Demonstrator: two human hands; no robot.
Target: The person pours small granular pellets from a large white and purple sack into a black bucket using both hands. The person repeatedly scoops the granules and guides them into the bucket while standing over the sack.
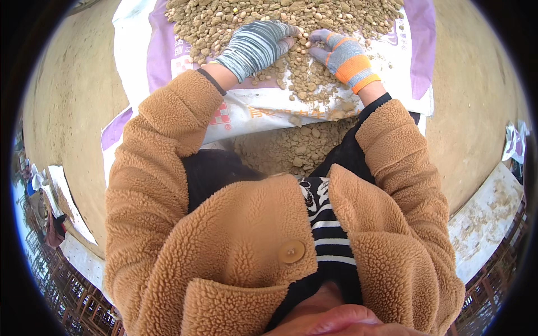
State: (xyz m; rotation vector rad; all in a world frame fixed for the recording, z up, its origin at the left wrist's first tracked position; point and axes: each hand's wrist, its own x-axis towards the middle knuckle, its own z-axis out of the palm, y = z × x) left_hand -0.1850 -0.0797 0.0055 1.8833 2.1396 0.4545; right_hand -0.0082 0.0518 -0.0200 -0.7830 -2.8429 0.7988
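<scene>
My left hand (261,45), in a grey and white striped knit glove, rests at the near side of a heap of dry soil clods (269,10). Its fingertips point right, beside small pale pinkish lumps (300,32), perhaps nuts or pebbles. Whether it pinches one, I cannot tell. Facing it is my right hand (345,59) in a grey and orange glove, thumb and fingers apart, close to the same lumps. Beneath both hands lies a white and purple woven sack (164,50) bearing printed writing. Crumbs of soil (309,80) are strewn across it between the hands.
More clods (294,145) lie below the sack's near edge, between my dark-trousered legs. Bare tan ground (466,105) surrounds the sack. A soil-marked pale sheet (487,222) is at lower right, with a plastic bag (515,140) near it. White sheets (71,201) lie at left.
</scene>
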